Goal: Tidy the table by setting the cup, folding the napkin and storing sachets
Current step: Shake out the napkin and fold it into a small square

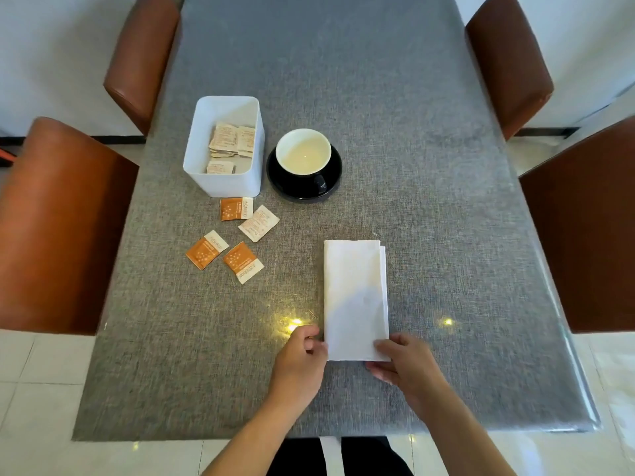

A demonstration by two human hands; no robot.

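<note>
A white napkin (355,297) lies folded into a long strip on the grey table (429,201). My left hand (300,362) pinches its near left corner and my right hand (403,360) pinches its near right corner. A cup (303,151), white inside, stands upright on a black saucer (330,182). Left of the cup stands a white box (223,182) with several sachets inside. Several orange and white sachets (237,240) lie loose on the table in front of the box.
Brown chairs stand at both sides of the table: two on the left (58,228), (141,60) and two on the right (584,228), (508,63). The table's near edge (309,436) runs just in front of my body.
</note>
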